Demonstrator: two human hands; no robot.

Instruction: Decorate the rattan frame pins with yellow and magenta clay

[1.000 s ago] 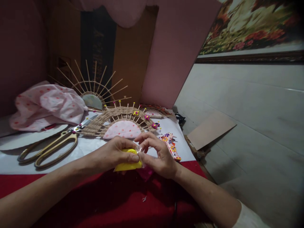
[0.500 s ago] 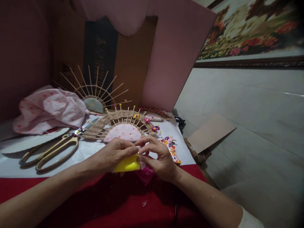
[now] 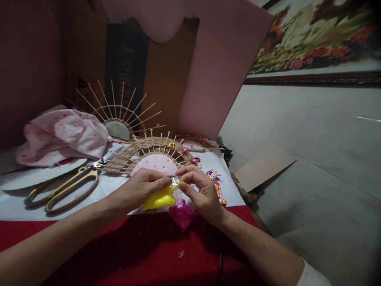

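My left hand is closed around a clear plastic packet of yellow modelling clay, thumb on top. At the packet's mouth, my right hand pinches a thin bit of the yellow clay, which stretches out from the packet. A magenta packet lies just below the hands, at the edge of the white sheet. Right behind the hands stands a woven twine half-round fan with pin-like stick ends and small yellow and magenta flowers. Its centre is a pink dotted half-circle.
Large scissors lie on the white sheet at left, near crumpled dotted cloth. A bare stick frame leans against the cardboard box. A patterned piece lies right of my hand. Red cloth covers the front.
My right fingers have drawn slightly away from the packet's mouth, and a strand of yellow clay now shows between them and the packet. More of the magenta packet is visible.
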